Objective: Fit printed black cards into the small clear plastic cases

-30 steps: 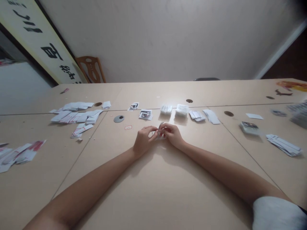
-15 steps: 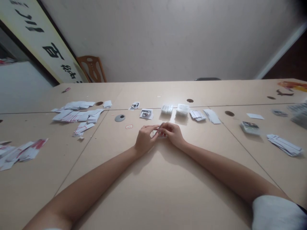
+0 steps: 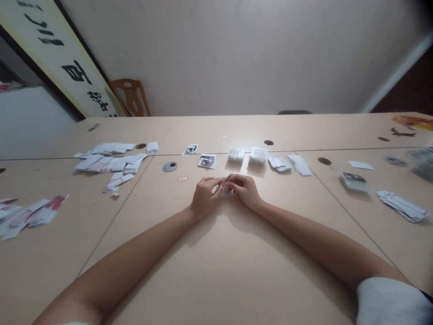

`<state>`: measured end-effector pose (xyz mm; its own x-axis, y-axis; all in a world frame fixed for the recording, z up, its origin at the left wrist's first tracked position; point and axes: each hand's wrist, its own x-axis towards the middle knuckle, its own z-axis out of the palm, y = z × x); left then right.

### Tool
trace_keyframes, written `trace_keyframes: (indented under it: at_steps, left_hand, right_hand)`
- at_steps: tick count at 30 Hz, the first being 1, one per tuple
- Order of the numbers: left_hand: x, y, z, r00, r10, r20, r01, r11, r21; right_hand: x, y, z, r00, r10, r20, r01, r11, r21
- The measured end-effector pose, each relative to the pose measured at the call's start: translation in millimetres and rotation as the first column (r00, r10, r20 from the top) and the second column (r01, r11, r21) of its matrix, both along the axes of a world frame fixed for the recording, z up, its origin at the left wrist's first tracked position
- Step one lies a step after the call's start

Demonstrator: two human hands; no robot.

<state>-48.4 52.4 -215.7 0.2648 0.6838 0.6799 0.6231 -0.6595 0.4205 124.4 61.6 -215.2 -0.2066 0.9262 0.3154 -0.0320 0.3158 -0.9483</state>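
Observation:
Near the middle of the table [image 3: 216, 271] my left hand [image 3: 205, 197] and my right hand [image 3: 244, 189] meet at the fingertips. Between them is a small clear, flat piece [image 3: 228, 191], partly hidden by the fingers; its exact kind is too small to make out. The left thumb and fingers pinch it from the left, while the right fingers curl over its other side. Just beyond the hands stand two stacks of clear plastic pieces, a left stack [image 3: 236, 155] and a right stack [image 3: 258, 155]. Small black-and-white picture cards [image 3: 207, 161] lie to their left.
White paper slips [image 3: 108, 163] spread at the left, with more red-marked slips [image 3: 34, 217] nearer. To the right are cut cards [image 3: 279, 164], paper strips [image 3: 299, 165], a clear stack with a dark top [image 3: 353, 181] and long strips [image 3: 401, 206]. A grey cable cap [image 3: 169, 167] sits left of centre.
Both hands stay in nearly the same place. The clear piece between the fingers is tilted slightly differently and shows a little more. The whole view has shifted very slightly.

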Motion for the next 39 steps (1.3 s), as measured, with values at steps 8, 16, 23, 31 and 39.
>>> trace_keyframes:
  at_steps: [8,16,23,31,39]
  left_hand:
    - [-0.7,0.9,-0.4,1.0,0.007,0.0,-0.007,1.0,-0.008]
    - [1.9,-1.3,-1.4,1.0,0.011,0.029,-0.011,1.0,0.013]
    - [1.7,-0.7,-1.2,0.999,0.023,0.035,-0.023,1.0,0.003]
    - [2.4,0.1,-3.1,0.998,0.039,0.052,-0.037,0.999,-0.032]
    - [1.9,-2.5,-0.9,0.994,0.08,0.067,-0.075,0.994,-0.077]
  right_hand:
    - [-0.4,-1.4,0.8,1.0,0.03,-0.003,-0.03,1.0,-0.001]
    - [-1.1,-1.1,1.4,0.998,0.047,-0.039,-0.047,0.999,-0.005]
    - [-0.6,-0.5,0.5,0.998,0.054,-0.027,-0.054,0.999,0.001]
    - [0.9,0.6,-2.0,0.998,0.066,-0.018,-0.066,0.998,0.012]
    - [-0.6,-1.9,0.7,0.997,0.076,-0.034,-0.076,0.997,-0.013]
